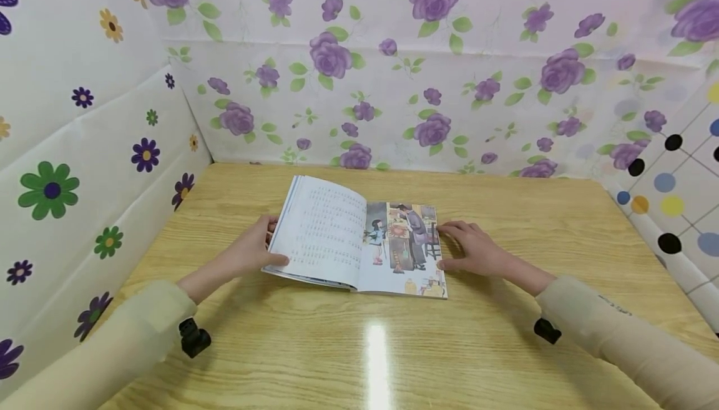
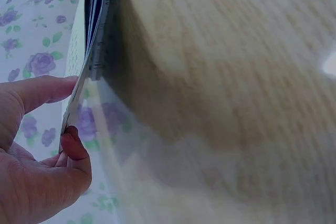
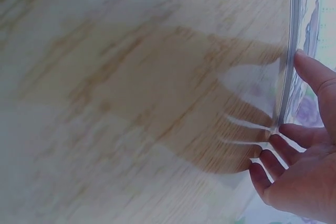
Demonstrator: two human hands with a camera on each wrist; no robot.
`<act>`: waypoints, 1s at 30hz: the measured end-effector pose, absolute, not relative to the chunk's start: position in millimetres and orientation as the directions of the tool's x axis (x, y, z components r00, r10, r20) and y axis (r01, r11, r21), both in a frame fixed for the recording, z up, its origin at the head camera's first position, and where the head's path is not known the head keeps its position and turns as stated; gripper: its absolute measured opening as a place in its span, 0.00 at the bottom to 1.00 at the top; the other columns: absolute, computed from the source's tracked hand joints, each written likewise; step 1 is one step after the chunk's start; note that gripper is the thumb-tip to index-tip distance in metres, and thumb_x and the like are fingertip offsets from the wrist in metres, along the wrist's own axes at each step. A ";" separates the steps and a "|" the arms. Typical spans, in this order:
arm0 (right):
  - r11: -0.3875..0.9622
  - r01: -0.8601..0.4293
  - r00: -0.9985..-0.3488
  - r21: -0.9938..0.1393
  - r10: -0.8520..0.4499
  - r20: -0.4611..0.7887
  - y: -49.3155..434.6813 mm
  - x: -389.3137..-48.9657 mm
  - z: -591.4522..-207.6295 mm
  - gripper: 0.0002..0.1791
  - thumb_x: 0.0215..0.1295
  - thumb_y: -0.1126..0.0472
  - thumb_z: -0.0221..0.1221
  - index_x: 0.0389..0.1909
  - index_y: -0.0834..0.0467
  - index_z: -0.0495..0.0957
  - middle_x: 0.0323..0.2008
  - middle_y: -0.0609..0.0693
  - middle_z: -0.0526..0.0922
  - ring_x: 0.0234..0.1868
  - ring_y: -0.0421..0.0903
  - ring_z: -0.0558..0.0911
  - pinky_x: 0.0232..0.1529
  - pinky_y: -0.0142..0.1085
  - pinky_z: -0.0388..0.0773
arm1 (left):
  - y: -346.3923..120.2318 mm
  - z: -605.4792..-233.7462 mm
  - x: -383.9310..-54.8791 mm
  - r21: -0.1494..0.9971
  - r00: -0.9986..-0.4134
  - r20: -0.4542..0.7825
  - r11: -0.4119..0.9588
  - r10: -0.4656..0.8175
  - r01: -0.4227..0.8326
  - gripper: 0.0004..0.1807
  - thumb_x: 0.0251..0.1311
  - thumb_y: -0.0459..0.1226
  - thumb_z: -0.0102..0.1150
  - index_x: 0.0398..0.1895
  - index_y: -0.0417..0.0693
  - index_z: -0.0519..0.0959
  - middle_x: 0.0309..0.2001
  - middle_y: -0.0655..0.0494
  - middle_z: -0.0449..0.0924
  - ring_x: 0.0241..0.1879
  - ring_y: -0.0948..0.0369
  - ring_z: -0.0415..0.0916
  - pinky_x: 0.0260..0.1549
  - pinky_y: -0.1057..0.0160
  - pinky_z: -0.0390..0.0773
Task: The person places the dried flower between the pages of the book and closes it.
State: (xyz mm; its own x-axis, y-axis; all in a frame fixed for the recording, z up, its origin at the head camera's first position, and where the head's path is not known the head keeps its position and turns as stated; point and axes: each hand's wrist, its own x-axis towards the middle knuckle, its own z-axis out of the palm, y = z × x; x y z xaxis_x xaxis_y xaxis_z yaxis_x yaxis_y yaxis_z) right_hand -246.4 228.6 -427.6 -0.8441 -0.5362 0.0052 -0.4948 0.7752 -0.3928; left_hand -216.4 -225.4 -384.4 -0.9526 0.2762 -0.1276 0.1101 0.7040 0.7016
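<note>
An open picture book [image 1: 331, 235] lies in the middle of the wooden table, a text page on the left and a color illustration on the right. My left hand [image 1: 264, 241] pinches the outer edge of the left side, thumb on the page and fingers behind. The left wrist view shows that side lifted at a slant, the edge between thumb [image 2: 47, 88] and fingers. At the book's right edge, my right hand [image 1: 474, 249] rests with thumb and fingers spread and relaxed. In the right wrist view, its thumb [image 3: 312, 72] touches the edge of the page stack, the other fingers near the tabletop.
The wooden table [image 1: 314, 347] reaches back to a wall covering [image 1: 387, 85] with purple roses. A flower-patterned covering [image 1: 73, 148] stands along the left, and a dotted one [image 1: 674, 210] along the right. Both sleeves carry a small black device at the wrist.
</note>
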 end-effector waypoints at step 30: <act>0.771 -0.504 -0.841 -0.390 -0.542 0.016 228.6 -244.3 -428.4 0.42 0.62 0.47 0.66 0.70 0.65 0.65 0.68 0.68 0.66 0.65 0.69 0.66 0.64 0.65 0.63 | -182.9 -307.2 -300.8 0.533 -0.857 -0.071 0.745 0.511 0.400 0.42 0.57 0.33 0.66 0.74 0.39 0.58 0.58 0.38 0.73 0.54 0.46 0.74 0.51 0.50 0.76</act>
State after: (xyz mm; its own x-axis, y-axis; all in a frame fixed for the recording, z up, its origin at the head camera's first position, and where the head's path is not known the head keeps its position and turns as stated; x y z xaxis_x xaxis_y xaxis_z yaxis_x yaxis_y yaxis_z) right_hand -244.3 228.6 -428.4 -0.8405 -0.5415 0.0161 -0.5040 0.7707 -0.3899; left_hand -300.8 -182.9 -307.2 -0.8568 0.5108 -0.0706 0.4004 0.7453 0.5331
